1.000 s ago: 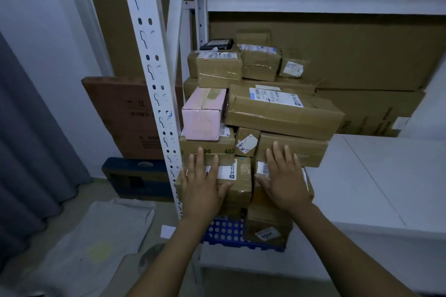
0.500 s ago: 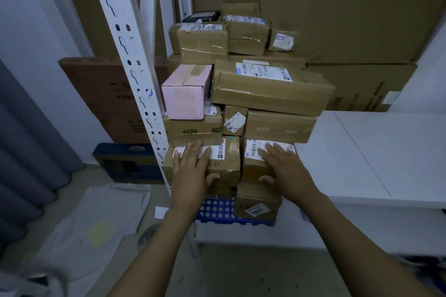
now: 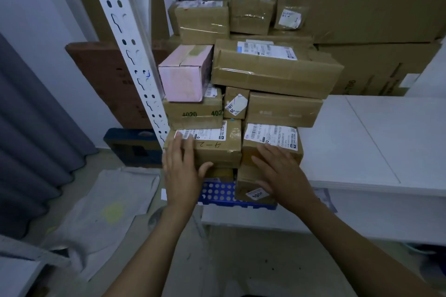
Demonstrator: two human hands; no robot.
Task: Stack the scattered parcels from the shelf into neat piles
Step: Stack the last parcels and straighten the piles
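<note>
Judging from the stack (image 3: 241, 103), piling is mostly done: parcels are set in tiers, but the fronts are uneven and squaring is left. The left hand (image 3: 181, 171) is laid flat, fingers straight, on the left box (image 3: 217, 149), two tiers below the pink box (image 3: 185, 77). The right hand (image 3: 282, 173) is laid flat on the right box (image 3: 272, 137), below and right of the pink box. Nothing is gripped.

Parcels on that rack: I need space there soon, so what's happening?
A person stands at a pile of taped parcels. The left hand rests flat on a brown parcel with handwriting, the right hand on the white-labelled parcel beside it. More boxes, including a pink box, sit stacked above. Neither hand grips anything.
</note>
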